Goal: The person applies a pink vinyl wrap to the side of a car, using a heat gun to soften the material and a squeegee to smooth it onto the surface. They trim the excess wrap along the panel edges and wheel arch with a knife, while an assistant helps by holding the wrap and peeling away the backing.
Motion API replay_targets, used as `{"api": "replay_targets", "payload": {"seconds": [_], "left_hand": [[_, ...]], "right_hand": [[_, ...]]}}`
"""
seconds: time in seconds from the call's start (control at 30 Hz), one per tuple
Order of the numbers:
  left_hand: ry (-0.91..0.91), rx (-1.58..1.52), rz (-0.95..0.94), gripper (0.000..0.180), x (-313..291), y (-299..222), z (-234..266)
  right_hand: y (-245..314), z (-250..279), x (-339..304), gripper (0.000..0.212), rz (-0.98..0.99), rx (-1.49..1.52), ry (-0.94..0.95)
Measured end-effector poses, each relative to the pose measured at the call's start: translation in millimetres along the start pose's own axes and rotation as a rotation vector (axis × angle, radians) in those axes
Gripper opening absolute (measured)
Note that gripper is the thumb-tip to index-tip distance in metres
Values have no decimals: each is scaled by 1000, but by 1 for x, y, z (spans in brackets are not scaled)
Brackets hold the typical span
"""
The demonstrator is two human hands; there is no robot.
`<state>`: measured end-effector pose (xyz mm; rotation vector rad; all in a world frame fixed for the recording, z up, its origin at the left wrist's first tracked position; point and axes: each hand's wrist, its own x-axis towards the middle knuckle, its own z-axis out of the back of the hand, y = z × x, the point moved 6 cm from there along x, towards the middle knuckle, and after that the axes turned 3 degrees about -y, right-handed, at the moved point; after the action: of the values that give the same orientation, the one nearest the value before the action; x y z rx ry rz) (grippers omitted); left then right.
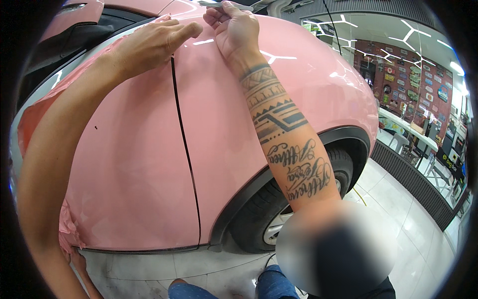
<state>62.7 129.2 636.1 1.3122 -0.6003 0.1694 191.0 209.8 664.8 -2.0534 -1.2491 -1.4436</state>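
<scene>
Glossy pink car bodywork (134, 174) fills the middle, with a dark seam (181, 119) running down between door and rear fender. Near the seam's upper end is my left hand (147, 45), its back toward me and its fingers closed; whatever they pinch is hidden. To its right, my right hand (236, 32) is turned palm up over the fender, with fingers curled together. What lies in its grip is too small to make out. Loose pink film (47, 107) runs wrinkled along the panel's left edge, and more film (68, 226) hangs crumpled at the lower left.
A black wheel arch (239, 187) frames the rear tire (259, 214). Another person's arm (82, 266) shows low at the left. A blurred patch (336, 249) hides the lower right. White floor tiles (393, 214), a long white table (411, 127) and chairs (398, 143) lie rightward.
</scene>
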Motion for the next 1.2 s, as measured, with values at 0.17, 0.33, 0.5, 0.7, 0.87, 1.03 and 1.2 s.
{"api": "replay_targets", "payload": {"seconds": [0.17, 0.33, 0.5, 0.7, 0.87, 1.03, 1.2], "left_hand": [[58, -31, 82, 39, -4, 4, 2], [135, -69, 171, 34, 2, 3, 1], [257, -257, 427, 28, -27, -7, 17], [-252, -738, 893, 17, -111, -26, 13], [-608, -636, 879, 13, -124, -51, 25], [-585, -554, 838, 13, -131, -51, 26], [-612, -606, 821, 13, -131, -54, 27]], "right_hand": [[2, -8, -12, 8, -22, -190, -21], [2, -2, -5, 10, 43, -179, 47], [-1, -11, -3, 16, 74, -299, 160], [4, -40, -3, 15, -11, -908, 334], [7, -85, 11, 15, 187, -1602, 630], [-16, -106, 11, 11, 164, -1548, 994], [-33, -122, 12, 7, 279, -1842, 1136]]}}
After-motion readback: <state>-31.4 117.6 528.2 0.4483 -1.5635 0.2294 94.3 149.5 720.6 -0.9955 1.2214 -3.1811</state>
